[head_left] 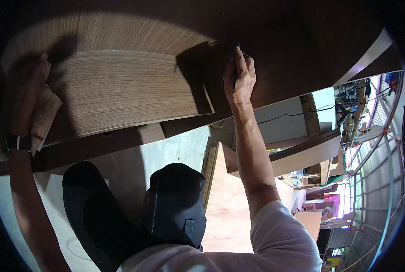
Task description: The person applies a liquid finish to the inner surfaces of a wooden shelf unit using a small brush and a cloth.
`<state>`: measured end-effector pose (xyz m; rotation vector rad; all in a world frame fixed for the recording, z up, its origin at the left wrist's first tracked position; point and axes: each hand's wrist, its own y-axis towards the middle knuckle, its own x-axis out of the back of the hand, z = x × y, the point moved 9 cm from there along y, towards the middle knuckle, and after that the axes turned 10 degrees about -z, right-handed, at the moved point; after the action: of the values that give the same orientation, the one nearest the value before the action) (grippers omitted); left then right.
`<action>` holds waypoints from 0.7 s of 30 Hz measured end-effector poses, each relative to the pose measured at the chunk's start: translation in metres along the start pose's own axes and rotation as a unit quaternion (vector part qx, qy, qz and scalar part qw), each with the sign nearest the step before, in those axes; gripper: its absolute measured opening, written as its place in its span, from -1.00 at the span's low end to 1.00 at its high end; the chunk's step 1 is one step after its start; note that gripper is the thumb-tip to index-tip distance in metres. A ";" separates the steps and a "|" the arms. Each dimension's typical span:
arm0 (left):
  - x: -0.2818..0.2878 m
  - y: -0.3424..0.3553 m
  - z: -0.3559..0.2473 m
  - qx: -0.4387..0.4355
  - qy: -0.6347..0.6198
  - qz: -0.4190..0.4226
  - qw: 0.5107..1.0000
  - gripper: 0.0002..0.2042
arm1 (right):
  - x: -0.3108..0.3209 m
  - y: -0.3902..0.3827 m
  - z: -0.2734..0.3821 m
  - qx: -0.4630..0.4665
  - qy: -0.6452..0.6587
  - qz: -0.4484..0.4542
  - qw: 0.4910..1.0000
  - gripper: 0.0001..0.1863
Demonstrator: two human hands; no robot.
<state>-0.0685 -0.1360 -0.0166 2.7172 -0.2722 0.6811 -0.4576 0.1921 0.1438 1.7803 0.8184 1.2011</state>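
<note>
My right hand (241, 77) is closed around a thin, dark, pen-like tool (234, 81), its tip pointing up at a dark, shadowed wood panel (293, 54). To the left of it, a wood-grain shelf board (125, 90) catches the light inside a brown cabinet. My left hand (30, 90) is in shadow at the board's left end, with a stained, pale brown rag or paper (47, 113) held in it and hanging beside the wrist. A dark watch (19, 143) is on that wrist. Shadow hides part of the left fingers.
My legs (175, 204) are under the cabinet's front edge. On the right a pale plywood sheet (229, 199) stands near a curved wooden piece (302, 154). A black cable (284, 115) hangs past a grey panel. Cluttered shelves (347, 99) and a person (311, 207) are farther off.
</note>
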 end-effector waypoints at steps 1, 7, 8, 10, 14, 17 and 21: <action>-0.001 0.001 0.003 0.009 -0.002 0.008 1.000 -0.57 | -0.001 0.000 0.000 0.002 -0.003 -0.001 1.000 -0.66; -0.002 -0.011 -0.025 -0.152 0.157 0.017 0.976 -0.65 | -0.003 -0.002 -0.005 -0.005 -0.019 0.007 1.000 -0.68; -0.001 -0.013 -0.027 -0.193 0.192 0.013 0.962 -0.62 | -0.005 -0.001 -0.005 -0.003 -0.015 0.006 1.000 -0.67; 0.003 -0.007 -0.009 -0.242 0.201 -0.001 0.949 -0.57 | -0.008 0.001 -0.003 0.001 -0.006 0.002 1.000 -0.67; -0.003 -0.012 -0.016 -0.152 0.176 0.023 0.972 -0.59 | -0.014 -0.011 -0.007 -0.037 -0.016 0.051 0.998 -0.67; -0.002 -0.007 -0.005 -0.168 0.145 -0.004 0.975 -0.61 | -0.019 -0.016 -0.003 -0.039 -0.005 0.056 0.998 -0.68; 0.003 -0.008 -0.023 -0.214 0.192 -0.030 0.957 -0.66 | -0.026 -0.028 0.004 -0.033 0.013 0.064 0.997 -0.69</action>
<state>-0.0732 -0.1207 0.0015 2.1240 -0.2104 0.9846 -0.4644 0.1814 0.1071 1.7891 0.6798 1.3220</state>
